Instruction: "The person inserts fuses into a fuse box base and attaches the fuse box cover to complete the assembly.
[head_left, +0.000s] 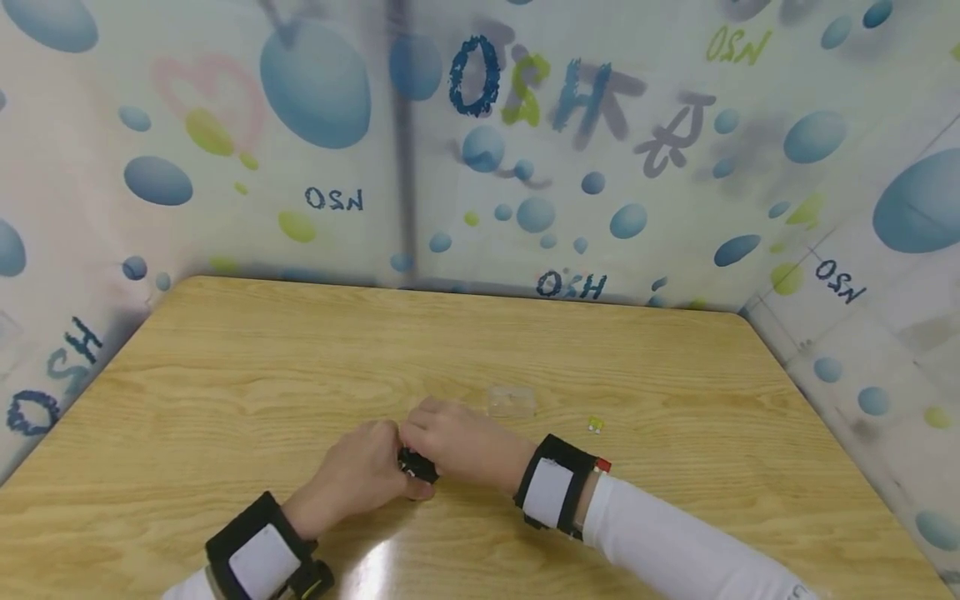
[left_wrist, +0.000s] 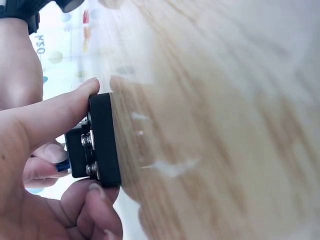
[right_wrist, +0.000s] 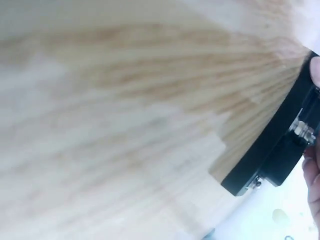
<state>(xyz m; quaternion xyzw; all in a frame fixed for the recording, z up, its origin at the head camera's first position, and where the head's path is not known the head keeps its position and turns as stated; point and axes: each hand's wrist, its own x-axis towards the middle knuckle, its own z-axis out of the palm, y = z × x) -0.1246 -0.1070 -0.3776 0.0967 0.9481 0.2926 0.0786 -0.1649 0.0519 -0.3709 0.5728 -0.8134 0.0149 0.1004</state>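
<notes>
Evidently my left hand (head_left: 356,467) does the steadying: it grips the black block (left_wrist: 104,140) by its 2 ends, thumb laid on 1 end and fingers tucked at the other. Held like that, the block's middle lies uncovered, so the metal fittings (left_wrist: 90,170) between its wide slab and a smaller dark part are free of my fingers; I take that to be the reason for an end-to-end grip. My right hand (head_left: 457,446) meets the block from the far side, fingers curled in. In the left wrist view its tips pinch a small blue bit (left_wrist: 63,165) beside the smaller part, which would explain why my 2 hands sit so close together. The block is between them, low over the tabletop (head_left: 225,375); I cannot tell if it rests there.

Beyond my right hand a clear box (head_left: 512,402) lies on the tabletop, handy but out of my elbow room, I'd judge. Its walls are see-through, yet I cannot make out whether anything is in it, nor whether it has a lid. To its right, outside it, a small yellow piece (head_left: 596,425) lies alone, probably put aside so my wrists don't brush it. Black bands (head_left: 564,450) wrap my wrists, 1 on each, leaving my fingers bare.
</notes>
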